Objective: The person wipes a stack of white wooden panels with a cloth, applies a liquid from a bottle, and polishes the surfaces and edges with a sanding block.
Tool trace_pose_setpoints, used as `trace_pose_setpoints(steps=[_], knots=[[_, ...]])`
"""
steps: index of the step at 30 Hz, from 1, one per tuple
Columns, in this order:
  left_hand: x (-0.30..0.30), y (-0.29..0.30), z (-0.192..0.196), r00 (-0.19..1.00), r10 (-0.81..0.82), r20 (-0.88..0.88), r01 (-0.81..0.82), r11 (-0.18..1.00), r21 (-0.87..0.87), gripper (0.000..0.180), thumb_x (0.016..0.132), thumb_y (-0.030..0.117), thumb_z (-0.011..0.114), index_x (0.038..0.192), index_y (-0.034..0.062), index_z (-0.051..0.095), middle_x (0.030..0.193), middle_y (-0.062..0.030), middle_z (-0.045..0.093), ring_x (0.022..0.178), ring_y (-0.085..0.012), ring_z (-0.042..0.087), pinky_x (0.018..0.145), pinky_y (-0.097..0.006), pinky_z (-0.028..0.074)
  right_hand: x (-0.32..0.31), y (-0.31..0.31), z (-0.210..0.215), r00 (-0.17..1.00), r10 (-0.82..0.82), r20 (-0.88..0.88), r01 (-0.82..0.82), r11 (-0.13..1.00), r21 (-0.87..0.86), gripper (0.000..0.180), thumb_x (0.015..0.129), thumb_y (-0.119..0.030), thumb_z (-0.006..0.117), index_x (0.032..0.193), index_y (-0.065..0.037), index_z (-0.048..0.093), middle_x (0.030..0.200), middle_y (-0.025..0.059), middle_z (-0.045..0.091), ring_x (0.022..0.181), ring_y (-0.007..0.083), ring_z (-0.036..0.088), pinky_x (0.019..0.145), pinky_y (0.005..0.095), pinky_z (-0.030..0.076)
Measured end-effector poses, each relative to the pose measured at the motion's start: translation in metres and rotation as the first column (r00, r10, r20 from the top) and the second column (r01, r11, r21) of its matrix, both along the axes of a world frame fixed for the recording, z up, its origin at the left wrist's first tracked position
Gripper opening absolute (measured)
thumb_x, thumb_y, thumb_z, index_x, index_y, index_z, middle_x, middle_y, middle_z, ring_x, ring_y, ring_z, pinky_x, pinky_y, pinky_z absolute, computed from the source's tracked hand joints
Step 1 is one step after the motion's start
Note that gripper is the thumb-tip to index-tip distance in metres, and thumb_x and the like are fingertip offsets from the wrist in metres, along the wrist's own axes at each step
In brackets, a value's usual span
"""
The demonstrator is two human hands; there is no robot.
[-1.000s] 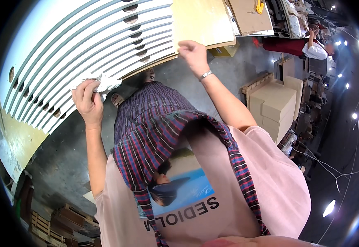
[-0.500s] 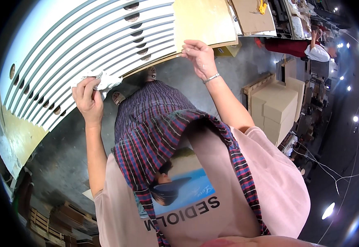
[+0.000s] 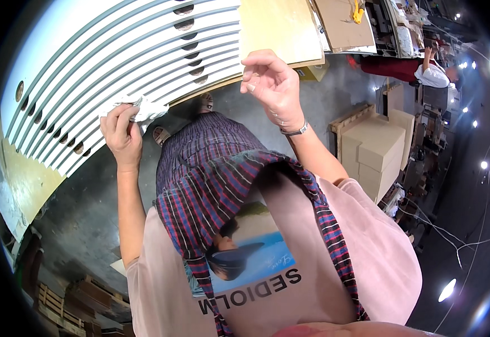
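My left hand [image 3: 122, 137] is closed around a crumpled white cloth [image 3: 145, 110]. It rests at the near edge of a fanned row of white panels [image 3: 116, 73] with grey edges and dark round holes. My right hand [image 3: 274, 87], a watch at its wrist, is raised beside the near edge of a pale yellow board [image 3: 278, 33]. Its fingers are loosely curled and apart from the thumb, with nothing visible between them. The panels lie overlapping like steps on the board, which shows again at their left end.
A brown cardboard sheet with a yellow-handled tool [image 3: 358, 12] lies beyond the board at the right. Large cardboard boxes [image 3: 377, 149] stand on the floor to my right. Another person [image 3: 402, 68] in a dark red garment is farther off. Wooden pallets [image 3: 60, 306] sit at lower left.
My right hand has turned and its fingers have curled in more, with the wrist shifting slightly toward me. My left hand stays at nearly the same spot with the cloth.
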State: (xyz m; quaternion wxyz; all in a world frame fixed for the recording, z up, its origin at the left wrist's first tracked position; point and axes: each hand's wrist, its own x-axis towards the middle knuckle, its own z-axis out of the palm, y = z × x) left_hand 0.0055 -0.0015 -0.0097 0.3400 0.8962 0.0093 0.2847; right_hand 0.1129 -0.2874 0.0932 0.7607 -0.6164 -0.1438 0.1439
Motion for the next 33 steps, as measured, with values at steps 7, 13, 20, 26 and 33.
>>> trace_pose_setpoints(steps=[7, 13, 20, 26, 33], knots=[[0.011, -0.032, 0.011, 0.993, -0.118, 0.015, 0.117, 0.993, 0.029, 0.031, 0.068, -0.004, 0.058, 0.095, 0.0075, 0.068, 0.099, -0.0072, 0.065, 0.091, -0.0272, 0.060, 0.085, -0.042, 0.042, 0.002, -0.001, -0.024, 0.989, -0.147, -0.002, 0.141, 0.958, -0.250, 0.035, 0.076, 0.010, 0.064, 0.110, 0.001, 0.063, 0.105, 0.0024, 0.056, 0.089, 0.0081, 0.056, 0.079, 0.0221, 0.051], [-0.015, 0.012, 0.004, 0.981, -0.131, -0.146, 0.161, 0.963, 0.217, 0.039, 0.067, 0.000, 0.065, 0.104, 0.0133, 0.068, 0.109, -0.0013, 0.065, 0.088, -0.0241, 0.059, 0.082, -0.039, 0.041, 0.039, -0.015, -0.089, 0.875, -0.421, 0.237, 0.481, 0.716, -0.505, 0.032, 0.088, -0.008, 0.060, 0.119, 0.002, 0.060, 0.108, 0.0077, 0.059, 0.089, 0.0131, 0.056, 0.079, 0.0272, 0.049], [-0.146, 0.172, -0.003, 0.703, 0.710, 0.049, -0.689, 0.662, 0.295, 0.034, 0.074, -0.011, 0.055, 0.100, 0.0049, 0.069, 0.100, -0.0110, 0.067, 0.098, -0.0287, 0.060, 0.089, -0.038, 0.047, 0.064, 0.012, -0.143, 0.871, -0.300, 0.389, 0.488, 0.622, -0.613, 0.032, 0.102, -0.022, 0.044, 0.094, 0.007, 0.057, 0.086, 0.0195, 0.058, 0.079, 0.0299, 0.055, 0.079, 0.0375, 0.045], [-0.093, 0.090, -0.017, 0.899, 0.435, 0.055, -0.434, 0.867, 0.246, 0.036, 0.072, -0.008, 0.055, 0.101, 0.0082, 0.069, 0.103, -0.0106, 0.067, 0.098, -0.0286, 0.062, 0.086, -0.040, 0.045, 0.056, 0.042, -0.149, 0.761, -0.374, 0.530, 0.644, 0.534, -0.548, 0.038, 0.102, -0.024, 0.034, 0.091, 0.005, 0.055, 0.082, 0.0218, 0.059, 0.075, 0.0369, 0.051, 0.075, 0.0425, 0.043], [-0.154, 0.210, -0.015, 0.644, 0.762, -0.067, -0.760, 0.628, -0.166, 0.027, 0.080, -0.009, 0.054, 0.101, 0.0003, 0.068, 0.096, -0.0125, 0.065, 0.087, -0.0274, 0.063, 0.080, -0.033, 0.050, 0.055, 0.040, -0.151, 0.767, -0.387, 0.512, 0.642, 0.481, -0.598, 0.056, 0.105, -0.035, 0.029, 0.101, 0.013, 0.058, 0.095, 0.0236, 0.065, 0.086, 0.0314, 0.058, 0.085, 0.0381, 0.045]])
